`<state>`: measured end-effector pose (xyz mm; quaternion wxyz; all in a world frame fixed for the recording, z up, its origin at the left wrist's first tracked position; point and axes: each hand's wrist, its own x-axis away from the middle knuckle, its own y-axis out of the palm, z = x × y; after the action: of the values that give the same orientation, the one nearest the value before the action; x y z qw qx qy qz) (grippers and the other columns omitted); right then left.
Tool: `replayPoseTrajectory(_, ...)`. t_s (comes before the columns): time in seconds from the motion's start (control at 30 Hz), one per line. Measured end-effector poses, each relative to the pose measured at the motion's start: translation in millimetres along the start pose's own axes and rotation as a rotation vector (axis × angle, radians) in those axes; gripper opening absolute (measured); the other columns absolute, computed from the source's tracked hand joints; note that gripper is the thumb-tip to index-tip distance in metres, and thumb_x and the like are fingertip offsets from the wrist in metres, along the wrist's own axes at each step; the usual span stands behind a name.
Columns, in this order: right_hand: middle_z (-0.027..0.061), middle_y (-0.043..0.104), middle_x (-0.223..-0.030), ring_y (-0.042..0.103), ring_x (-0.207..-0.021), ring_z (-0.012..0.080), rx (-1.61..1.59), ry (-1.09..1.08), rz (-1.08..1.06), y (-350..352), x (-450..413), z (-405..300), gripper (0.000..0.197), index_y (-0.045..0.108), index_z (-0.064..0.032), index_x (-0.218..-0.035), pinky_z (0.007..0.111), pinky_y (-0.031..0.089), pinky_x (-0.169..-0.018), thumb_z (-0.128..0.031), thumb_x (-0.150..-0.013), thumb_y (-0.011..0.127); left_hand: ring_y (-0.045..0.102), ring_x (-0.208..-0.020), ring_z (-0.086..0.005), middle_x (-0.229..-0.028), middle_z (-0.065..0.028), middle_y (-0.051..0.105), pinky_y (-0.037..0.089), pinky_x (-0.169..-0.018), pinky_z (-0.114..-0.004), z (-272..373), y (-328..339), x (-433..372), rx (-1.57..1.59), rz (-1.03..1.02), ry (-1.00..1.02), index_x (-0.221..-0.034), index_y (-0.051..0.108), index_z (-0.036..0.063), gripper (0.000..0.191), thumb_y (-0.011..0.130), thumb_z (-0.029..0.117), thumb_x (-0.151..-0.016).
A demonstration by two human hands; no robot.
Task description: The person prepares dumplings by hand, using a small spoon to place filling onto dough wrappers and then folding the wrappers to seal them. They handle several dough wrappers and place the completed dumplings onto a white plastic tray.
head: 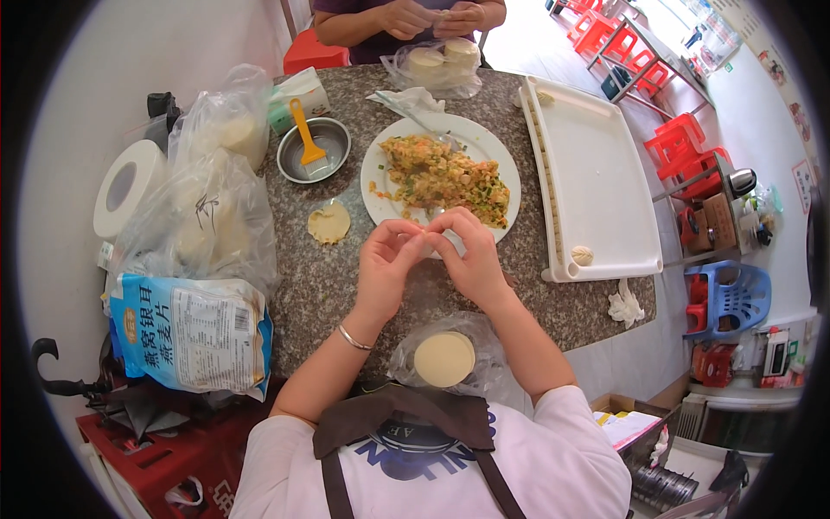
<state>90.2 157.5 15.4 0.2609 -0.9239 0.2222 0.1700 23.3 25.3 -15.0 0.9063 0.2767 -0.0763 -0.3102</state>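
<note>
My left hand and my right hand meet fingertip to fingertip over the near rim of a white plate. Between them they pinch a small pale piece that looks like a dough wrapper, mostly hidden by the fingers. Chopped filling with orange and green bits is heaped on the plate, and a metal spoon rests in it. Left of the plate lies a round of dough with filling specks at its edge. Nearer my body, a stack of round wrappers sits on clear plastic.
To the right, a white plastic tray carries a pleated dumpling. A metal bowl holds a yellow-handled brush. Bagged dough wrappers and a blue food bag line the left. Opposite, another person's hands work above bagged wrappers.
</note>
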Motion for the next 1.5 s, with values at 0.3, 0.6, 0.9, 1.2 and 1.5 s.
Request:
replayPoseTrajectory(0.3, 0.0111, 0.062, -0.087, 0.06, -0.083, 0.0238, -0.124, 0.166, 0.037, -10, -1, 3, 0.007, 0.06, 0.0007, -0.089, 0.032, 0.047, -0.076, -0.004, -0.085, 0.064, 0.064, -0.1, -0.0175, -0.111, -0.0088, 0.064, 0.054, -0.087, -0.029, 9, -2, -3, 0.099, -0.15, -0.225, -0.119, 0.057, 0.0016, 0.024, 0.051, 0.012, -0.099)
replayPoseTrajectory(0.6, 0.0062, 0.065, -0.096, 0.06, -0.088, 0.014, -0.467, 0.256, -0.097, -23, -4, 14, 0.014, 0.066, 0.0017, -0.099, 0.027, 0.047, -0.08, 0.002, -0.086, 0.062, 0.067, -0.1, -0.0265, -0.117, -0.0153, 0.062, 0.06, -0.08, -0.028, 15, -8, -3, 0.4, -0.201, -0.453, -0.131, 0.047, -0.0037, 0.038, 0.044, 0.021, -0.103)
replayPoseTrajectory(0.9, 0.0061, 0.066, -0.108, 0.06, -0.099, 0.017, -0.21, 0.135, -0.233, -42, -8, -14, 0.048, 0.065, -0.0046, -0.111, 0.031, 0.047, -0.087, -0.009, -0.067, 0.081, 0.068, -0.097, -0.0199, -0.118, -0.0121, 0.063, 0.059, -0.079, -0.031, 22, 8, -2, 0.259, -0.162, -0.399, -0.138, 0.043, 0.0026, 0.043, 0.047, 0.025, -0.102)
replayPoseTrajectory(1.2, 0.0099, 0.069, -0.099, 0.065, -0.093, 0.0174, 0.13, 0.22, -0.035, -145, 6, -7, 0.034, 0.068, -0.0017, -0.104, 0.031, 0.05, -0.084, -0.01, -0.073, 0.077, 0.067, -0.101, -0.0252, -0.117, -0.0176, 0.063, 0.057, -0.082, -0.033, 29, 9, 5, 0.023, -0.384, -0.383, -0.14, 0.039, 0.002, 0.044, 0.049, 0.018, -0.1)
replayPoseTrajectory(1.5, 0.0058, 0.07, -0.097, 0.064, -0.09, 0.0153, 0.291, 0.449, -0.054, -205, 35, 33, 0.03, 0.069, -0.002, -0.106, 0.031, 0.049, -0.086, -0.016, -0.079, 0.074, 0.063, -0.108, -0.0225, -0.117, -0.0125, 0.065, 0.05, -0.091, -0.034, 44, 18, 45, -0.667, -0.59, -0.13, -0.126, 0.056, 0.0001, 0.042, 0.067, 0.008, -0.086)
